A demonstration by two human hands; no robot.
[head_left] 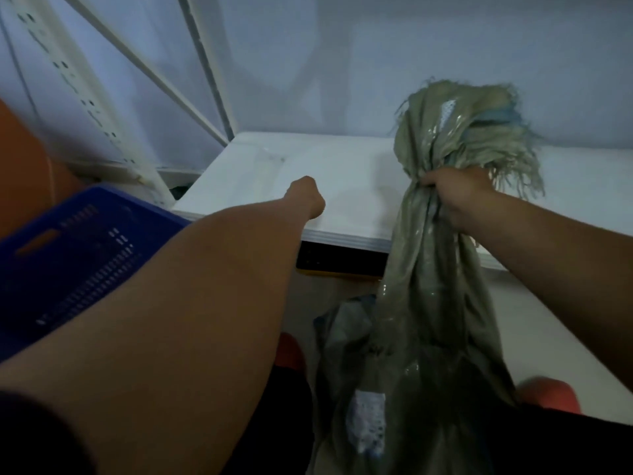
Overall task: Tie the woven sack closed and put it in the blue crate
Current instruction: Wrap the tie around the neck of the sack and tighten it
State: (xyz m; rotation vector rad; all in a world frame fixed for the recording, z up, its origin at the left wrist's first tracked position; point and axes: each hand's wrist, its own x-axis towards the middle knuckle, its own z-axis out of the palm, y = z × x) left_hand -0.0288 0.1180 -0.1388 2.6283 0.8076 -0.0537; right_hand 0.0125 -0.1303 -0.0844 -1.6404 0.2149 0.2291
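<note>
A grey-green woven sack (pixel 424 303) hangs in front of me, its frayed mouth bunched together at the top. My right hand (pixel 455 192) is shut around the gathered neck and holds the sack up beside the white table. My left hand (pixel 308 197) reaches out over the table's near edge, its fingers curled down out of sight, so what it holds, if anything, is hidden. The blue crate (pixel 78 248) with slotted walls sits low at the left, partly behind my left forearm.
A white table (pixel 342 166) stands ahead against a pale wall. White perforated shelf posts (pixel 92 111) rise at the left behind the crate. Something orange (pixel 20 159) is at the far left, and orange footwear (pixel 548 392) shows near the floor.
</note>
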